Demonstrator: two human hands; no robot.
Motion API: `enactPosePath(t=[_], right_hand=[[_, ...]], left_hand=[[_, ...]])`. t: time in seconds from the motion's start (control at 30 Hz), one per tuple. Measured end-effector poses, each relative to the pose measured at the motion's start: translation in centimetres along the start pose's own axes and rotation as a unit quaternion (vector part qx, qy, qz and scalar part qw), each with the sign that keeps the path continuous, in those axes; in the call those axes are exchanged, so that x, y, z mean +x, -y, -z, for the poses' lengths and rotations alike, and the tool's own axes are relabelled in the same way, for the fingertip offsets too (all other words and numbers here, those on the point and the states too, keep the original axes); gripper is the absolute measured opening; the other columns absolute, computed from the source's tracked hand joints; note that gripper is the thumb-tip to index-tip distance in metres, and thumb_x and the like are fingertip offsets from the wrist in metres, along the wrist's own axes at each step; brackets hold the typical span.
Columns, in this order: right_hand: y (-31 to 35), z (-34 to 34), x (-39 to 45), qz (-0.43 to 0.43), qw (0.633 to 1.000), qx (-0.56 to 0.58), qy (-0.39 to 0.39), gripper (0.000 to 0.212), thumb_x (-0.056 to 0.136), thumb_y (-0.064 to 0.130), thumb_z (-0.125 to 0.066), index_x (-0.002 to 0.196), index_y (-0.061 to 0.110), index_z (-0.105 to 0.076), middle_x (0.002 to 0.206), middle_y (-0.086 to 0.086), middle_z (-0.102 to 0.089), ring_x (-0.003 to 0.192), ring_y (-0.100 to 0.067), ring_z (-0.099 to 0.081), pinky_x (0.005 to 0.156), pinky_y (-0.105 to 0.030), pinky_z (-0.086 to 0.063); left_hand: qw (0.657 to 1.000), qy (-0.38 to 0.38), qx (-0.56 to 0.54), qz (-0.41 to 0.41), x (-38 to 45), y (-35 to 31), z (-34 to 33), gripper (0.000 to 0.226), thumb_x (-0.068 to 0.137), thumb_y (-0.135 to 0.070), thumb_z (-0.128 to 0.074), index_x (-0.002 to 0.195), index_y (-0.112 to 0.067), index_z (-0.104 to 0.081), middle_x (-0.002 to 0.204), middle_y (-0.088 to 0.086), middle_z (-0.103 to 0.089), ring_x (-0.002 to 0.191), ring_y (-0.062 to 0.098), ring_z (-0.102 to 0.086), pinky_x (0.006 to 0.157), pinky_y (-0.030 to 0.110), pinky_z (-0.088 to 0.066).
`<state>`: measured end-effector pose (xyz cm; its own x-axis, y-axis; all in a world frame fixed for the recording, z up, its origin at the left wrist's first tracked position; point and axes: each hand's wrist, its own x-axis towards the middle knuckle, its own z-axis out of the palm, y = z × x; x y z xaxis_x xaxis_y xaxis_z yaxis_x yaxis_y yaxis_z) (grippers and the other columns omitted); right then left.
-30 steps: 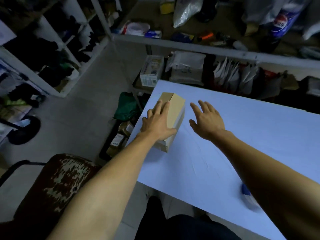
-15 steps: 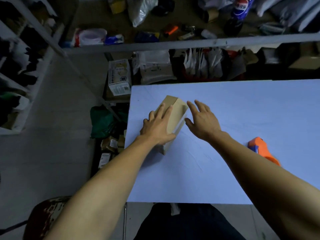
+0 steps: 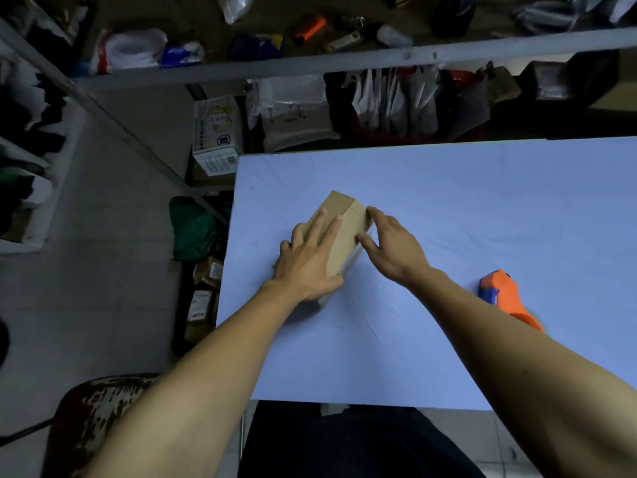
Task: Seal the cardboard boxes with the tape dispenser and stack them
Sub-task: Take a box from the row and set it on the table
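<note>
Left hand: the left hand (image 3: 307, 262) lies flat on top of the cardboard box (image 3: 344, 232), fingers straight and spread, pressing down and holding nothing.
Box: it sits on the blue tabletop (image 3: 448, 201) near the left edge, long axis slanting from near-left to far-right, the far end poking out past the fingertips.
Right hand: the right hand (image 3: 393, 250) comes in against the box's right side, fingers extended and touching the upper right edge, thumb low along the side face; nothing pinched.
Key relation: the box is directly under the left hand and just left of the right, so both hands bracket it.
Tape dispenser: the orange and blue tape dispenser (image 3: 503, 296) lies on the tabletop well right of the box, beside the right forearm. The right hand looks nearer for the pickup.
Seal: whether tape is on yet, I cannot tell.
</note>
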<state>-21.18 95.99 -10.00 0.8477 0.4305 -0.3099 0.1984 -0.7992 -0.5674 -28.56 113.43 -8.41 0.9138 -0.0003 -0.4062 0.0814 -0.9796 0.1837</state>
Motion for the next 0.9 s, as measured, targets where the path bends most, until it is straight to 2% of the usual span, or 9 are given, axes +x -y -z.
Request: enactPosePath(t=[0.13, 0.23, 0.33, 0.5, 0.73, 0.8, 0.9], right_hand=[[0.3, -0.6, 0.7, -0.031, 0.998, 0.039, -0.041, 0.041, 0.102, 0.05, -0.041, 0.128, 0.018, -0.046, 0.122, -0.01, -0.056, 0.102, -0.031, -0.057, 0.076, -0.036, -0.041], [0.6, -0.7, 1.3, -0.065, 0.996, 0.041, -0.053, 0.042, 0.101, 0.054, -0.041, 0.117, 0.016, -0.046, 0.112, -0.008, -0.055, 0.094, -0.029, -0.056, 0.074, -0.036, -0.04], [0.5, -0.8, 1.8, -0.08, 0.994, 0.044, -0.055, 0.042, 0.098, 0.056, -0.045, 0.11, 0.015, -0.046, 0.108, -0.007, -0.055, 0.094, -0.028, -0.056, 0.073, -0.036, -0.04], [1.0, -1.6, 2.7, -0.062, 0.993, 0.101, -0.01, 0.048, 0.098, 0.053, -0.047, 0.129, 0.017, -0.049, 0.12, -0.006, -0.061, 0.105, -0.027, -0.059, 0.084, -0.039, -0.047], [1.3, -2.3, 2.4, -0.056, 0.987, 0.145, -0.034, 0.044, 0.101, 0.043, -0.051, 0.134, 0.015, -0.051, 0.122, -0.007, -0.065, 0.109, -0.029, -0.06, 0.088, -0.038, -0.047], [1.2, -2.4, 2.3, -0.056, 0.988, 0.138, -0.036, 0.043, 0.101, 0.039, -0.052, 0.134, 0.011, -0.05, 0.122, -0.01, -0.065, 0.109, -0.03, -0.059, 0.084, -0.034, -0.044], [1.1, -2.5, 2.0, -0.07, 0.986, 0.138, -0.056, 0.042, 0.1, 0.037, -0.054, 0.133, 0.01, -0.05, 0.119, -0.011, -0.065, 0.107, -0.032, -0.059, 0.081, -0.035, -0.043]], left_hand=[[1.0, 0.015, 0.007, -0.008, -0.3, 0.9, -0.9, 0.106, 0.084, -0.052, -0.059, 0.155, -0.036, 0.018, 0.161, -0.01, 0.029, 0.15, 0.031, 0.007, 0.11, 0.049, -0.025], [0.998, 0.041, 0.012, -0.036, 0.1, 1.7, -0.9, 0.108, 0.085, -0.055, -0.06, 0.153, -0.038, 0.022, 0.159, -0.014, 0.034, 0.151, 0.029, 0.017, 0.117, 0.055, -0.013], [0.997, 0.056, 0.014, -0.056, 0.4, 2.5, -0.9, 0.109, 0.085, -0.057, -0.059, 0.152, -0.038, 0.024, 0.156, -0.017, 0.038, 0.149, 0.026, 0.027, 0.12, 0.059, -0.002], [0.993, 0.054, 0.053, -0.09, 1.1, 3.3, -1.2, 0.106, 0.085, -0.061, -0.053, 0.153, -0.036, 0.024, 0.156, -0.014, 0.039, 0.147, 0.026, 0.032, 0.118, 0.062, 0.003], [0.996, 0.034, 0.026, -0.082, 1.5, 3.7, -1.4, 0.093, 0.089, -0.075, -0.039, 0.155, -0.039, 0.016, 0.159, -0.017, 0.033, 0.147, 0.02, 0.032, 0.117, 0.06, 0.012], [0.995, 0.034, 0.041, -0.085, 1.4, 3.6, -1.3, 0.091, 0.09, -0.074, -0.038, 0.155, -0.04, 0.016, 0.159, -0.017, 0.031, 0.148, 0.021, 0.031, 0.117, 0.062, 0.011], [0.993, 0.029, 0.066, -0.096, 1.8, 3.4, -0.9, 0.09, 0.091, -0.063, -0.045, 0.155, -0.041, 0.014, 0.161, -0.016, 0.029, 0.148, 0.024, 0.03, 0.114, 0.068, 0.01]])
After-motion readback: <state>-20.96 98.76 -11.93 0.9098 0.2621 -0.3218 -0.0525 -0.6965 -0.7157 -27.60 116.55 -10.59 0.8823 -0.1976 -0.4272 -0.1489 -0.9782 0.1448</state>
